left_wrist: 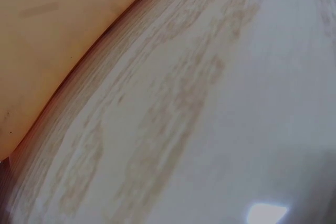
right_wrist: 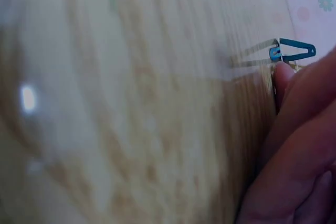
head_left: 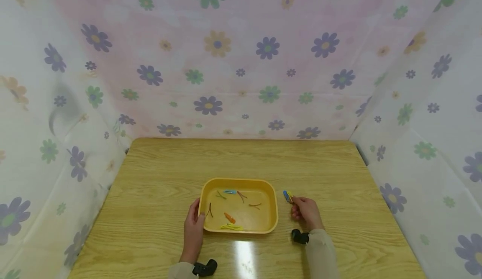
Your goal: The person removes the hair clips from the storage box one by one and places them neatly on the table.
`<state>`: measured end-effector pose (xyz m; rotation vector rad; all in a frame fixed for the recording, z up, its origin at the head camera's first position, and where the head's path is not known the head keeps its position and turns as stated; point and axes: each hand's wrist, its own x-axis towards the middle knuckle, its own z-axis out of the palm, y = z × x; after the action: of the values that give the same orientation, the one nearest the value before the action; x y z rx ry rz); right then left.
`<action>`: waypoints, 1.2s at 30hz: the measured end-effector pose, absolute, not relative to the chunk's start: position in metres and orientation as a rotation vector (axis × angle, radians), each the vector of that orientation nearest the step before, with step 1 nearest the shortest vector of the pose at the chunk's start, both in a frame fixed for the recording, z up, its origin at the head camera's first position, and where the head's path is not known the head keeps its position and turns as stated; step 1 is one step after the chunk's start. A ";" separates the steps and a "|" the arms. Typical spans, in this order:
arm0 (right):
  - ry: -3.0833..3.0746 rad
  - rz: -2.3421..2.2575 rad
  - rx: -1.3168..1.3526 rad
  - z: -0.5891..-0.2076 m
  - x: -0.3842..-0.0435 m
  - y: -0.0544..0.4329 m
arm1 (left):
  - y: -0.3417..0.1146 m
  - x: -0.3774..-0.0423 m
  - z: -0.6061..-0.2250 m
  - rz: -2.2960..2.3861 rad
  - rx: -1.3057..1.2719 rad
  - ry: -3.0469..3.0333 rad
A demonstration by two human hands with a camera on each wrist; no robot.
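A shallow yellow tray (head_left: 273, 195) stands on the table, its left rim gripped by my left hand (head_left: 193, 229), thumb over the edge. In the left wrist view only the tray's outer wall (left_wrist: 58, 30) shows. Right of the tray, close over the table, my right hand (head_left: 306, 212) pinches a yellow snap hair clip (head_left: 289, 194) and a blue one (head_left: 285, 196) together at the fingertips. In the right wrist view the blue clip (right_wrist: 300, 49) sticks out past the finger; the yellow is mostly hidden. Inside the tray lie a light blue clip (head_left: 230, 191), an orange clip (head_left: 229, 218) and yellow clips (head_left: 231, 227).
Thin V-shaped pieces lie spread in the tray, among them a red one (head_left: 242, 196), a brown one (head_left: 255, 206) and a dark one (head_left: 210, 210). The wood-grain table (head_left: 150, 178) meets flowered sheets (head_left: 241, 82) at the back and both sides.
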<state>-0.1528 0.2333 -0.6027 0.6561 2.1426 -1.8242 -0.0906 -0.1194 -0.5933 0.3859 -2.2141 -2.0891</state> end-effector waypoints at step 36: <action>2.514 -1.423 0.614 -0.598 -0.145 0.223 | -0.123 -0.093 -0.607 -2.105 0.356 -2.225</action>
<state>-0.1452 0.2228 -0.5977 0.6145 2.5144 -1.4227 -0.0930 -0.1232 -0.6065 0.3559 -2.2246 -2.1050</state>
